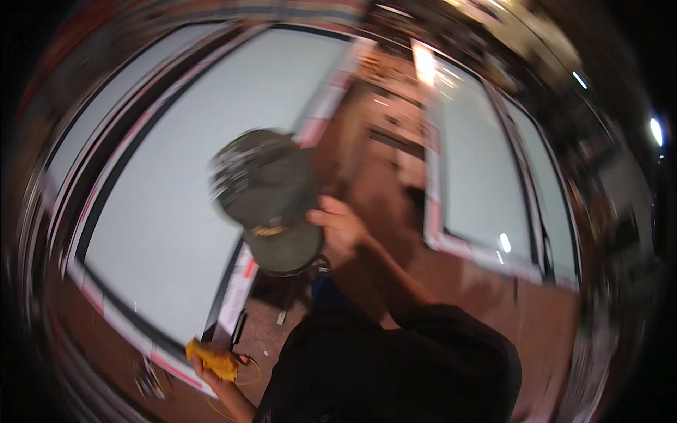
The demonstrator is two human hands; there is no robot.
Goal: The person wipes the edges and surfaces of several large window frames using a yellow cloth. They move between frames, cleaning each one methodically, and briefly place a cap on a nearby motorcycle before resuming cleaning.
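A dark olive cap [264,190] is lifted in front of me, its brim toward my body. My right hand [338,222] grips the cap at the side near the brim, fingers bent around the edge. Low on the left, my left hand [204,374] is closed around a yellow object [215,359] at the corner of the large panel. A thin yellow cord loops beside the yellow object; blur hides what kind of thing it is. The cap covers part of the large pale panel [176,148] with a black border and a pink-and-white edge.
Another pale framed panel [479,162] stands to the right, with a further one beyond it. A reddish-brown floor [381,204] runs between the panels. Wooden pieces [395,77] are at the far end. My shoe [321,266] shows beneath the cap.
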